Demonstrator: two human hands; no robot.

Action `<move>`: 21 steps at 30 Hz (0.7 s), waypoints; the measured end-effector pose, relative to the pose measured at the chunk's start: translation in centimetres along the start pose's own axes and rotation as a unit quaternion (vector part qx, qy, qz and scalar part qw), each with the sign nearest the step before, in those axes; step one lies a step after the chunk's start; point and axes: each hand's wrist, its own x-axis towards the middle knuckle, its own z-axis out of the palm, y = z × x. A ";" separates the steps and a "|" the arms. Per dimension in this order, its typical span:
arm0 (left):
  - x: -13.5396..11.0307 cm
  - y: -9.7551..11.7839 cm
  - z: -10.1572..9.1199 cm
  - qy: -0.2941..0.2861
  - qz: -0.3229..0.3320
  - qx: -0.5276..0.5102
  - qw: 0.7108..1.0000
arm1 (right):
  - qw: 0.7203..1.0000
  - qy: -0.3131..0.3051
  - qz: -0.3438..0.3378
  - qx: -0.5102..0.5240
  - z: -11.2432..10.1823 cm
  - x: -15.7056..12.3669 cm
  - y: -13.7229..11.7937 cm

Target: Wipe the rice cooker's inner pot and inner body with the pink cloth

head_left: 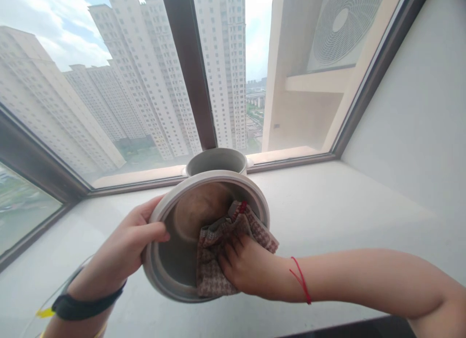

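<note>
A round metal bowl (182,265) with a wide rim is held up in front of me, tilted so its inside faces me. On its left rim my left hand (134,236) is closed, thumb inside the edge and the other fingers behind. My right hand (247,265) grips a brown-and-white checked cloth (211,260) and presses it against the bowl's inner right side. The cloth has a red patch at its top and hangs partly over the rim. Behind the bowl stands a white pot (217,159) with side handles, its lower part hidden.
The white sill (302,197) runs below a window with a dark brown frame (192,71). A white wall (411,120) rises on the right. Outside are tall buildings (153,71) and an air-conditioner unit (340,23). A dark edge (357,328) shows at the bottom.
</note>
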 end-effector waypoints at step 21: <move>5.7 -4.9 0.2 -0.110 -0.051 0.005 0.993 | 0.984 -0.132 0.034 0.114 1.3 -1.8 -3.1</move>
